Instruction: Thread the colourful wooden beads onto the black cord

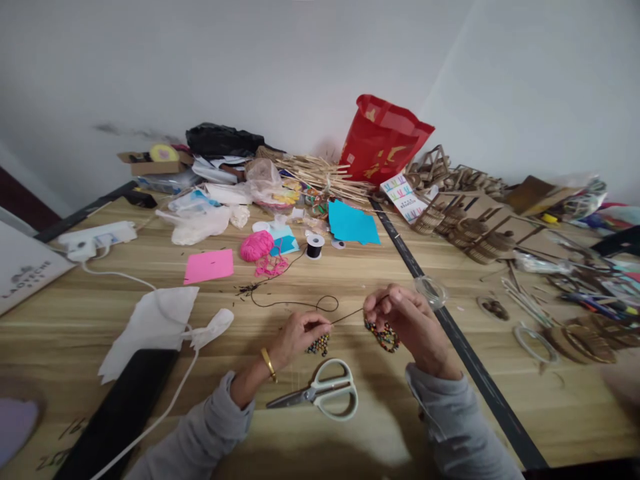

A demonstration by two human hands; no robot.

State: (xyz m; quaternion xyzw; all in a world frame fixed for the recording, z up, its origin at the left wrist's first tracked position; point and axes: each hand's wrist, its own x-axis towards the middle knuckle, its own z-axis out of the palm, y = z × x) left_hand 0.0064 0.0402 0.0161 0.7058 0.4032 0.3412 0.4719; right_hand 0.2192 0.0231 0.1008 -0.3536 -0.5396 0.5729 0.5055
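One thin black cord is pinched by palm-down left hand and raised right hand — wooden worktop lies between white-handled scissors and grey right sleeve.

It looks like a handicraft workroom from where I stand: a wood-grain worktable carries pink yarn and a spool of black cord mid-frame, scissors and multicoloured beads lower centre, little wicker baskets at right.
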